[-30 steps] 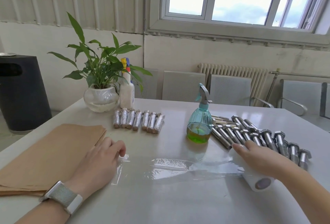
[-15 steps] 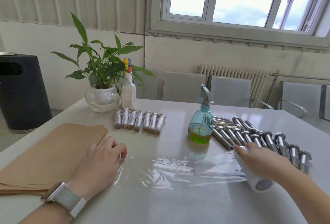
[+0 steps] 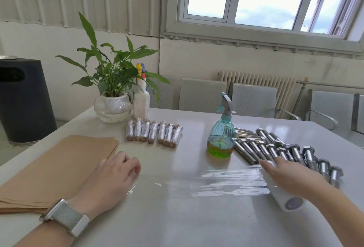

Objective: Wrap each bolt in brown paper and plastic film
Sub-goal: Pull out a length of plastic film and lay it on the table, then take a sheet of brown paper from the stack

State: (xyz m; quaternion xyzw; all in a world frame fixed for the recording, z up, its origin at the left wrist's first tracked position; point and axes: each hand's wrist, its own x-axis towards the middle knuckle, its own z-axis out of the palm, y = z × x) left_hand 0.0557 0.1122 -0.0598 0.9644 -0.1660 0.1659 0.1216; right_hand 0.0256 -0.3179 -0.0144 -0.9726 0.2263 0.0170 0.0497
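Observation:
A stretch of clear plastic film [image 3: 206, 182] lies across the white table between my hands. My left hand [image 3: 110, 178] presses the film's left end onto the table with curled fingers, beside a stack of brown paper sheets [image 3: 57, 168]. My right hand [image 3: 291, 176] lies over the film roll [image 3: 285, 200] and grips it at the film's right end. Several bare steel bolts [image 3: 275, 149] lie in a row behind the right hand. Several wrapped bolts [image 3: 153, 134] sit side by side at mid table.
A teal spray bottle [image 3: 221, 138] with green liquid stands between the wrapped and bare bolts. A potted plant [image 3: 113, 107] and a white spray bottle [image 3: 141, 97] stand at the far left. Grey chairs [image 3: 254, 99] line the table's far side; a black bin [image 3: 23, 99] stands left.
The film has been drawn flatter and tauter between the hands; its wrinkles have smoothed. The right hand with the roll shifted slightly right. The left hand stayed in place.

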